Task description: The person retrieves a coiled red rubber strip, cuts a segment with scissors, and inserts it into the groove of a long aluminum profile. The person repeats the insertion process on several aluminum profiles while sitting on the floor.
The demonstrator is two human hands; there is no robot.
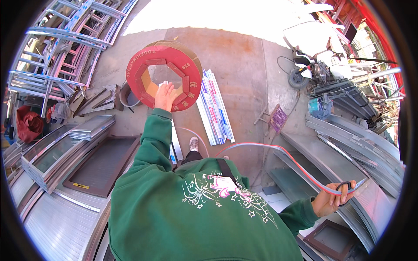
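Observation:
My left hand [164,96] reaches into the eight-sided hole of a large red cardboard reel [191,82]. The reel hangs tilted on this hand, whose fingers point up inside the hole. Out to the right, my right hand [327,201] is closed around a long flexible strip [292,160], red along one edge and pale blue-grey along the other. Black loops, like scissor handles [347,185], show round its fingers; any blades are hard to make out. From there the strip arches left and drops near my feet, where a thin length curves up toward the reel.
White-and-blue wrapped profiles [214,108] lie on the concrete floor ahead. Framed panels [102,165] are stacked at left, metal ladders [65,48] behind them. At right are more panels [324,152], a small purple-seated stool [278,118] and a wheeled vehicle [300,77]. A bucket [129,96] stands beside the reel.

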